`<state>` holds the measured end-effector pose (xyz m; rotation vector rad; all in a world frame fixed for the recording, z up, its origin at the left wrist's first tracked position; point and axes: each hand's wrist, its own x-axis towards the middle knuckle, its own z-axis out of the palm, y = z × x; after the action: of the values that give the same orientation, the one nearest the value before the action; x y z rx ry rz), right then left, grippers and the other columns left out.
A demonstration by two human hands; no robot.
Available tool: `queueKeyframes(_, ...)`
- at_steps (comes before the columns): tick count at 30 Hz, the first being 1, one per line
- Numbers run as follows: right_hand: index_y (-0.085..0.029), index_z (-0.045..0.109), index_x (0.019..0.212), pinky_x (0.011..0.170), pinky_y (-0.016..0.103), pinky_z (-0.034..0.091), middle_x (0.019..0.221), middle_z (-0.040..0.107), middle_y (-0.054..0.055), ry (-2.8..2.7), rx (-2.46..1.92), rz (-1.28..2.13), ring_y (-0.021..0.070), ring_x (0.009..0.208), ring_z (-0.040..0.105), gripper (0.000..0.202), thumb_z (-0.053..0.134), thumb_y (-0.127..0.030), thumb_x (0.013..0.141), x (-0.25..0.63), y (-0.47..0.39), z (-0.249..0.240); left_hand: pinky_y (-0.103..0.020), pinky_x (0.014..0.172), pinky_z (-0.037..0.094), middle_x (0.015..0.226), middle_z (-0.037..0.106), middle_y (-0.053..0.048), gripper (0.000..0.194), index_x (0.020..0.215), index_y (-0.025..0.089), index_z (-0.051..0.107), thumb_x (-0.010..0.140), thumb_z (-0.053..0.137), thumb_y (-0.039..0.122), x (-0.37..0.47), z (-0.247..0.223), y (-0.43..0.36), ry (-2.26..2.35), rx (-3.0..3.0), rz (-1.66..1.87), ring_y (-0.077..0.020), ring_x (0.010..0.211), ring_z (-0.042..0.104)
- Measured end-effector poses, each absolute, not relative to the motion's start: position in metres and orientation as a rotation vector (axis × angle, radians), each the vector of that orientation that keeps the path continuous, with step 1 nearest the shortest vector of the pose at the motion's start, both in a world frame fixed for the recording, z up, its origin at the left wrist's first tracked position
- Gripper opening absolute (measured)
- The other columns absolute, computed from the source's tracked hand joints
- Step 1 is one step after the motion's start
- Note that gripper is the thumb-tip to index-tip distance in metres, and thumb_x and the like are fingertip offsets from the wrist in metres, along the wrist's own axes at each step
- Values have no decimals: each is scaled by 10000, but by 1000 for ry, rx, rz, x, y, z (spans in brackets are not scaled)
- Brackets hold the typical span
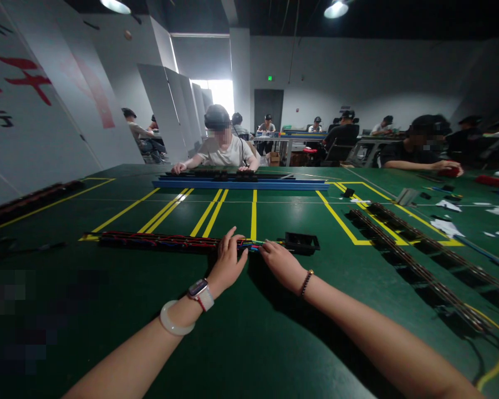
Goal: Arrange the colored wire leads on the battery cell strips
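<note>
A long black strip (pixel 149 240) with red and blue wires along it lies crosswise on the green table, ending at the right in a black rectangular frame (pixel 302 242). My left hand (pixel 228 260), fingers apart, rests on the strip near its right part. Just right of it, my right hand (pixel 283 265) has its fingers bent together at the coloured wires (pixel 253 245) beside the black frame. What those fingertips pinch, if anything, is too small to make out.
Yellow tape lines mark the green table (pixel 233 343). Blue rails (pixel 241 184) lie beyond, before a seated person. Wired black strips (pixel 416 266) lie at the right, another strip (pixel 33 202) at the far left. White scraps (pixel 447 226) and another person's hands are at the right back.
</note>
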<state>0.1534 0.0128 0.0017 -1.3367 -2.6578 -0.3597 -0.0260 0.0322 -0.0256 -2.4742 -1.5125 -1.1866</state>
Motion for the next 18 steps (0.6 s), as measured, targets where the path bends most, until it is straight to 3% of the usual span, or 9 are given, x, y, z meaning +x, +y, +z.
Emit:
queueKeyframes(4,-88,390,1273,1004,394,277,1229,472,170,-2570,-1418,-431,238,1208,371,397,310,-106,884,144,21,-1,-361,973,410,1161,494,-86,216,1084,203,442,883,365,186,-23,-20,27,-1240,-2579,-1342,-165,1138,472)
queueKeyframes(7,-90,449,1208,966,426,271,1140,539,174,-2592,-1539,-381,249,1103,467,350,352,-162,879,138,35,1,-293,864,495,1087,573,-49,232,1107,220,438,897,348,182,-22,-22,22,-1096,-2732,-1302,-136,1014,570)
queueKeyframes(10,-112,564,1011,898,427,298,961,616,147,-2632,-1607,-339,242,935,556,278,404,-297,880,135,53,7,-253,807,518,1071,617,-25,242,1137,222,424,898,383,227,-22,-23,16,-984,-2835,-1209,-123,936,616)
queueKeyframes(14,-120,594,910,814,389,331,884,636,142,-2617,-1645,-340,237,858,583,493,358,-550,858,131,69,14,-230,761,515,1043,645,-21,223,1108,198,441,897,402,258,-21,-20,10,-846,-2813,-1168,-115,886,635)
queueKeyframes(18,-129,591,904,747,350,356,885,636,152,-2646,-1669,-277,238,840,594,661,270,-697,797,128,77,14,-200,640,483,874,685,7,196,1027,185,509,905,388,280,-21,-19,9,-752,-2826,-1016,-87,688,646)
